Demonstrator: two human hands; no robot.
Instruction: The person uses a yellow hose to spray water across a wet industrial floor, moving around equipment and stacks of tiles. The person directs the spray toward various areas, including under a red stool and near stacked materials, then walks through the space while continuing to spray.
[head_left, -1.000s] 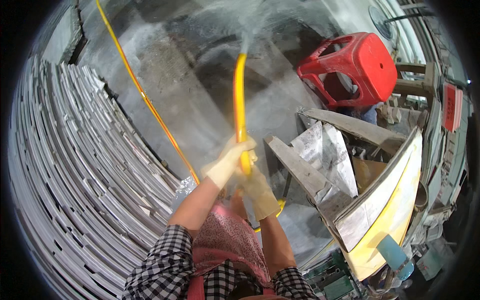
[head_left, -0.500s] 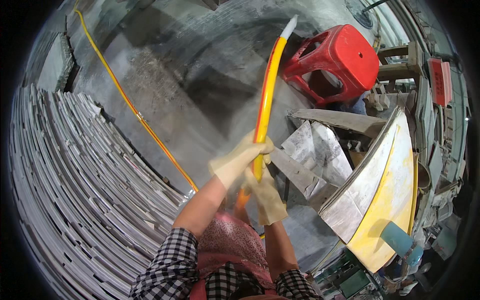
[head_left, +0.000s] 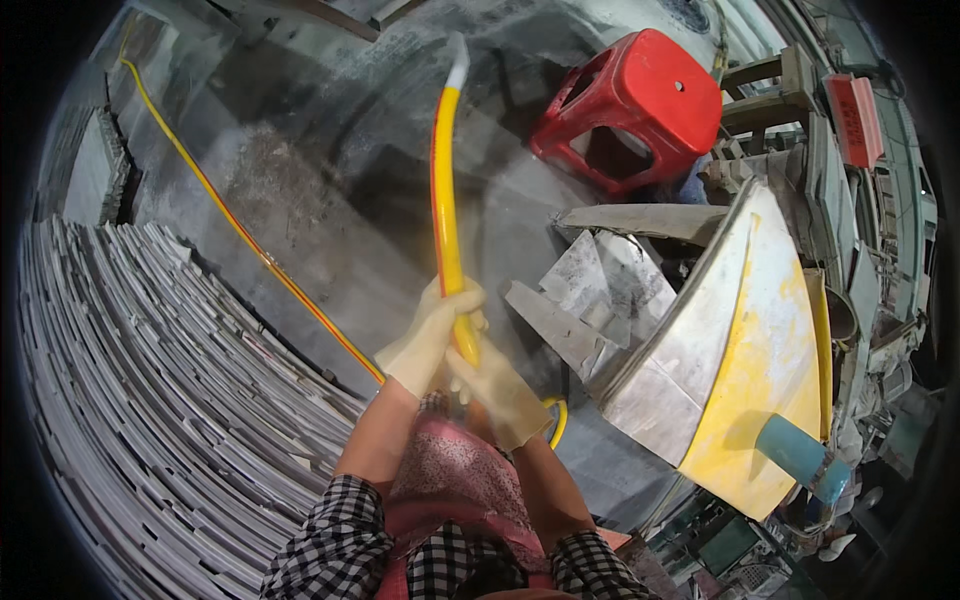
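Well, the gloved left hand (head_left: 425,345) is clenching its fingers snugly around a yellow, red-striped hose (head_left: 446,200), and the right hand (head_left: 502,392), gloved too, is gripping it just below, in front of a pink apron (head_left: 450,470). From there the hose is reaching up and away over the grey floor (head_left: 330,215), a pale stream leaving its far end. Farther out, long stacked slabs (head_left: 150,370) are filling the left side, while a white-and-yellow panel (head_left: 690,370) and a red stool (head_left: 655,95) are standing over on the right.
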